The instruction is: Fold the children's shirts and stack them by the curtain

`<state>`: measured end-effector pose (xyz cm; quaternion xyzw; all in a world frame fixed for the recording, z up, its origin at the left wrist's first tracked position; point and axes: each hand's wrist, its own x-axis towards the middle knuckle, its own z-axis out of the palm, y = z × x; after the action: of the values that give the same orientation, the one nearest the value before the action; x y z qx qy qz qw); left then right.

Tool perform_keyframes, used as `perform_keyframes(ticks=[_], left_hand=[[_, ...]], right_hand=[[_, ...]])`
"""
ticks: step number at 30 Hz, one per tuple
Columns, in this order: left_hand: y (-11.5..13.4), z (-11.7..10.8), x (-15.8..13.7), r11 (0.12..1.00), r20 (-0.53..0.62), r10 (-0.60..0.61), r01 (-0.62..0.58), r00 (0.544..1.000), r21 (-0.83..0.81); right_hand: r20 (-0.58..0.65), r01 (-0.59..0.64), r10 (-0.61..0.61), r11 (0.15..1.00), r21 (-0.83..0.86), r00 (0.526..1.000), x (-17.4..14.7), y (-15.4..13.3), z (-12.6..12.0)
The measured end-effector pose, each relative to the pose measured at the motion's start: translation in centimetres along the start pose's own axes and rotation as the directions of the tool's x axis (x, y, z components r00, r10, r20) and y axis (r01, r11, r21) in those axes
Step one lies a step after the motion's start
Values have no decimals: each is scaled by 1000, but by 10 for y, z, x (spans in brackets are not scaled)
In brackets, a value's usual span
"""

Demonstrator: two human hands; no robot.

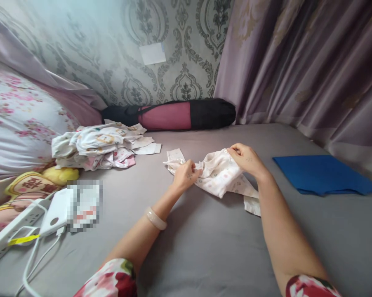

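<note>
A small pale baby top (218, 177) with little coloured prints lies bunched on the grey sheet, its sleeves reaching out to both sides. My left hand (185, 176), below a pale bangle, pinches the cloth near the garment's left part. The upper right edge, by a small round snap, is gripped between the fingers and thumb of my right hand (243, 159). Part of the right sleeve is covered by my right forearm.
Crumpled baby clothes (99, 142) form a pile at left. A blue folded cloth (322, 173) lies at right. Along the wall rests a long black and maroon bag (167, 115). Near left are a power strip (19, 231), a white power bank (56, 210), cables and a plush toy (28, 189).
</note>
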<state>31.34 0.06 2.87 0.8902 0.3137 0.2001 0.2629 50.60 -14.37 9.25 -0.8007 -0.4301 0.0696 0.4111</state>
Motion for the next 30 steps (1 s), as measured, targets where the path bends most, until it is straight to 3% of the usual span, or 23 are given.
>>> perform_keyframes(ticks=[5, 11, 17, 22, 26, 28, 30], left_hand=[[9, 5, 0, 967, 32, 140, -144, 990, 208], [15, 11, 2, 919, 116, 100, -136, 988, 370], [17, 5, 3, 924, 129, 40, -85, 991, 372], [8, -6, 3, 974, 143, 64, -92, 988, 206], [-7, -21, -2, 991, 79, 59, -49, 995, -126], [-13, -32, -7, 929, 69, -30, 53, 997, -365], [-16, -46, -15, 809, 105, -136, 171, 985, -563]], right_hand=[[132, -46, 34, 995, 89, 991, -2, 3, -7], [339, -32, -54, 970, 241, 939, -9, 4, -18], [475, -44, -80, 968, 245, 876, -17, 0, -34], [502, -12, -68, 988, 155, 862, -25, 2, -45], [525, -23, -55, 990, 141, 849, -36, 3, -49], [532, -42, -42, 988, 146, 846, -42, 1, -52], [541, -59, -41, 984, 167, 840, -48, -4, -55]])
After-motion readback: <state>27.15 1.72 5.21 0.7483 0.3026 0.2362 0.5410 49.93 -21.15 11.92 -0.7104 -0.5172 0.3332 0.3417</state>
